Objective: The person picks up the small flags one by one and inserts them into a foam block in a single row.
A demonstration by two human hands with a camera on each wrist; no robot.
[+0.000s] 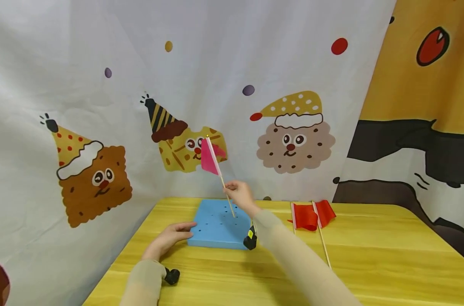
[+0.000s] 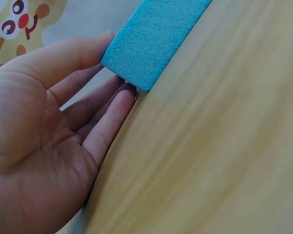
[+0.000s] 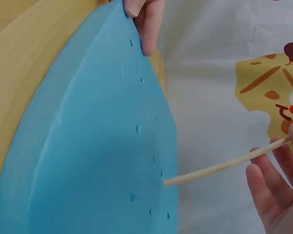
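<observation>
A blue foam board dotted with small holes lies flat on the table. My right hand pinches the thin wooden stick of a small pinkish-red flag over the board. The flag tilts, cloth end up and to the left. In the right wrist view, the bare lower end of the stick is close to the holes; whether it touches the foam, I cannot tell. Fairly straight fingers of my left hand touch the board's left edge, and the left wrist view shows them at a corner of the foam.
Two red flags on sticks lie on the wooden table to the right of the board. A white cloth printed with cartoon biscuits hangs behind the table.
</observation>
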